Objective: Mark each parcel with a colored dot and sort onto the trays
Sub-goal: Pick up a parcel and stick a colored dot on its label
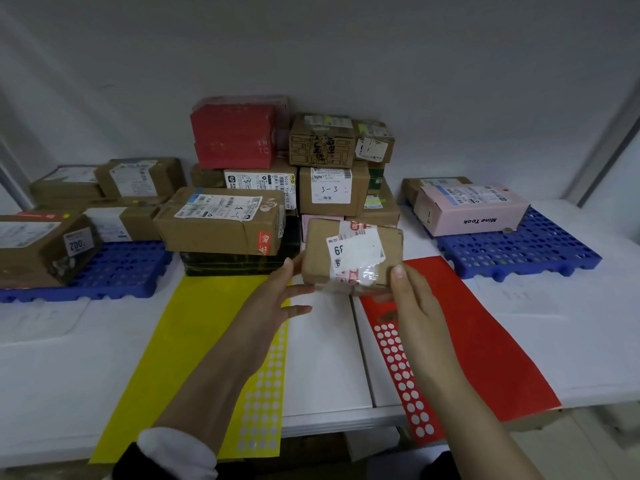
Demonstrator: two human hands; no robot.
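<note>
Two hands are holding the small parcel (349, 254) above the table, between the yellow dot sheet (194, 341) and the red dot sheet (467, 334). The right hand (412, 299) is pinching its right edge, and the left hand (277, 299) is nipping the left corner, other fingers loosely spread. Keeping one hand gripping while the other is peeling a dot looks wisest. The stacked pile (242, 216) is crowding close behind.

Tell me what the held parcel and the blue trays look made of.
Parcel: matte brown cardboard, probably corrugated; glossy clear tape glints over its white label. Blue trays: apparently rigid moulded plastic, uniform colour, slight sheen, gridded with round holes.
</note>
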